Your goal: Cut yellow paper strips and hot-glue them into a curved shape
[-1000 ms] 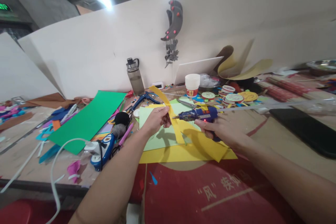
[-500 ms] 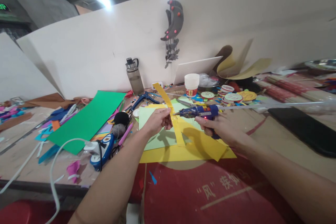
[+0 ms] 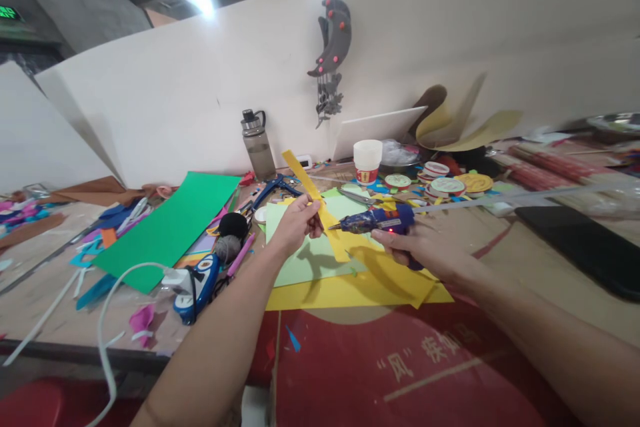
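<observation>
A narrow yellow paper strip [image 3: 337,248] is pinched in my left hand [image 3: 299,221], tilted with its upper end leaning left. My right hand [image 3: 407,248] is wrapped around a blue glue gun [image 3: 383,219] with a small red light lit on its side. The nozzle points left and sits at the strip, close to my left fingertips; whether it touches cannot be made out. Under both hands lie a pale green sheet [image 3: 295,268] and larger yellow paper [image 3: 320,296]. A clear glue stick [image 3: 460,201] extends from the gun's back to the right.
Left of my arm are a green sheet [image 3: 167,233], a blue-and-white power strip [image 3: 197,290] with a white cable, and blue pliers [image 3: 273,192]. Behind stand a water bottle [image 3: 259,150] and paper cups [image 3: 367,161]. A black phone-like slab [image 3: 580,247] lies right.
The yellow strip has tilted further left, its lower end rising a little. My left hand has shifted slightly left, and the gun's nozzle has dropped slightly along the strip.
</observation>
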A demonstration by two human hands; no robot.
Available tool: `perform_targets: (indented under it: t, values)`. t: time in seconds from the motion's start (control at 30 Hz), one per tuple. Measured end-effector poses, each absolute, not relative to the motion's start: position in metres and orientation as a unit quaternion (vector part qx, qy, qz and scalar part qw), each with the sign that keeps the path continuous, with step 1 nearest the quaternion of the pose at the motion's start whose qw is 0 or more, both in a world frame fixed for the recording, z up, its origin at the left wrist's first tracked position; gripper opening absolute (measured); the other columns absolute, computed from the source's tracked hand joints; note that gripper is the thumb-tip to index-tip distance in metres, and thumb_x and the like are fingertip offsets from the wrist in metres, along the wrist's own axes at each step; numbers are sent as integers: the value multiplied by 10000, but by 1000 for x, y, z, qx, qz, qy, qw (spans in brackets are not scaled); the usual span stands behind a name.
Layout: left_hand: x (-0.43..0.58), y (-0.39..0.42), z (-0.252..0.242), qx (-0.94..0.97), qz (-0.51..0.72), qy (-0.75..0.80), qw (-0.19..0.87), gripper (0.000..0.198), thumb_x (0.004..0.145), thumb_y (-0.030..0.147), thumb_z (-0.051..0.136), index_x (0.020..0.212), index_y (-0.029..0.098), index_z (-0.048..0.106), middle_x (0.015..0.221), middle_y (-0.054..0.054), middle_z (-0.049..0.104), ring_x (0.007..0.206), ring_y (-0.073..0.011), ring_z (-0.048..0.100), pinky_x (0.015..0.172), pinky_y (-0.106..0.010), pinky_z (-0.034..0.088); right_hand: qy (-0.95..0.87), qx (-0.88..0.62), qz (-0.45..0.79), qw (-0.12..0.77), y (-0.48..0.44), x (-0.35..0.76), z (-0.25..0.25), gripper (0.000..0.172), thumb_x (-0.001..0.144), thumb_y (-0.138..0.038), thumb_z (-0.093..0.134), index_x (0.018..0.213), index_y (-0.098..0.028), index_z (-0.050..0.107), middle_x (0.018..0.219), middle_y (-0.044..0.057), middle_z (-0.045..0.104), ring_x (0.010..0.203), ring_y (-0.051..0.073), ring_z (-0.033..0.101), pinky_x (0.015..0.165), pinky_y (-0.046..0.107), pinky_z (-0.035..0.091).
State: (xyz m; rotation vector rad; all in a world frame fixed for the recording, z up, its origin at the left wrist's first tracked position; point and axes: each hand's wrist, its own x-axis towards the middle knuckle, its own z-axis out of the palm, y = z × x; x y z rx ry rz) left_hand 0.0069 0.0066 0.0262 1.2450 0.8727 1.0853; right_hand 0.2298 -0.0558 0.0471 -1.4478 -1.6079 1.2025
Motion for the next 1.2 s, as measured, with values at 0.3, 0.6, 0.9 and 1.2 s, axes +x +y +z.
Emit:
perform_targets:
  t: [0.3, 0.6, 0.9, 1.2]
  values:
    - [7, 4, 25, 572, 401, 378, 608, 288, 786, 407, 576, 695, 134, 567, 524, -15, 579, 390, -94, 521, 367, -196, 328, -607, -540, 459, 360, -47, 237, 40, 548, 688, -708, 554, 518, -197, 455, 459, -11, 453, 441, 95, 371, 447, 266, 269]
    - [11, -1, 25, 585, 362, 371, 624, 281, 770, 401, 599, 668, 144, 553, 506, 4, 546, 373, -86, 494, 361, -202, 318, -607, -554, 444, 358, -42, 238, 36, 530, 689, -682, 575, 516, -196, 453, 440, -22, 441, 416, 86, 354, 438, 269, 256]
    - [7, 2, 27, 576, 383, 382, 613, 287, 764, 418, 600, 670, 157, 528, 507, 10, 542, 380, -83, 486, 370, -195, 319, -624, -543, 446, 341, -42, 237, 33, 537, 677, -664, 589, 465, -204, 409, 418, -18, 418, 407, 87, 350, 436, 269, 267]
    - [9, 1, 24, 584, 389, 368, 611, 286, 786, 419, 590, 683, 160, 527, 500, 20, 523, 376, -88, 486, 359, -199, 327, -609, -538, 458, 359, -40, 236, 28, 532, 687, -667, 590, 498, -200, 420, 428, -28, 409, 405, 78, 330, 421, 261, 241]
